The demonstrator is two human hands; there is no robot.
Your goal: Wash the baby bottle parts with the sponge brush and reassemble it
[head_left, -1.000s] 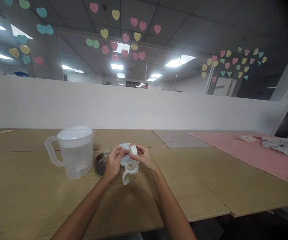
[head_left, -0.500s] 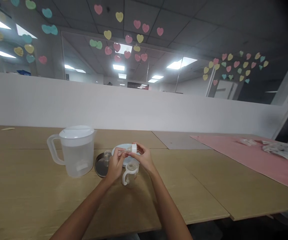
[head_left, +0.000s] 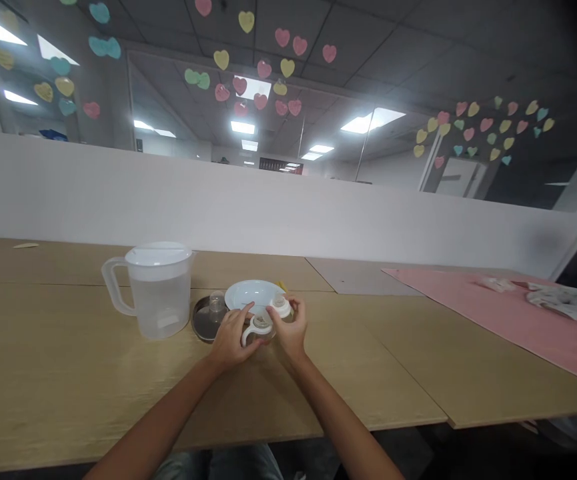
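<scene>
A clear baby bottle [head_left: 267, 331] with a white handle stands uncapped on the table. My left hand [head_left: 231, 340] is closed around it from the left, thumb low in front and fingers behind. Just above and right of the bottle mouth, my right hand [head_left: 292, 330] pinches a white collar with a clear bottle nipple [head_left: 281, 305], nipple upward and slightly tilted. The collar is apart from the bottle mouth. Behind both hands lies a white plate [head_left: 248, 291]. At the left, a clear dome cap [head_left: 217, 305] sits in a round dark metal dish [head_left: 201, 327].
A lidded translucent pitcher [head_left: 162, 297] with liquid stands left of the dish. Something small and yellow [head_left: 281, 285] shows at the plate's right edge. A pink cloth [head_left: 498, 320] covers the table's right side, with crumpled fabric [head_left: 565, 300] on it. A white wall rises behind.
My left hand has left the nipple piece and moved down to the bottle. My right hand has turned the collar nipple-up and lowered it beside the bottle mouth. The view has shifted slightly.
</scene>
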